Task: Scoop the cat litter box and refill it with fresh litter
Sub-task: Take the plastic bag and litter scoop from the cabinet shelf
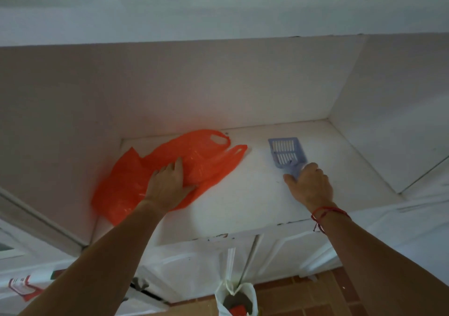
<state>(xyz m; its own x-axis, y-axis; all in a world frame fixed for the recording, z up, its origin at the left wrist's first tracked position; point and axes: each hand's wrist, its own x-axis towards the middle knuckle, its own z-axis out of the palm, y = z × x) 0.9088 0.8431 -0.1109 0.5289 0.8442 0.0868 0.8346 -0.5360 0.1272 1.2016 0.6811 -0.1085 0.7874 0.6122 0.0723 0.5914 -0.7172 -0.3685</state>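
An orange plastic bag (204,157) lies flat on a white shelf (250,194) inside an open cabinet. My left hand (167,184) lies on the bag, its fingers bent into the plastic. A light blue slotted litter scoop (285,151) lies to the right on the same shelf. My right hand (309,185) grips the scoop's handle, and its head points away from me. No litter box is in view.
The cabinet's back wall and right side wall (388,97) close in the shelf. Below the shelf's chipped front edge are white cabinet doors (206,262). A white bag (237,298) hangs low in the middle over a brown tiled floor (315,296).
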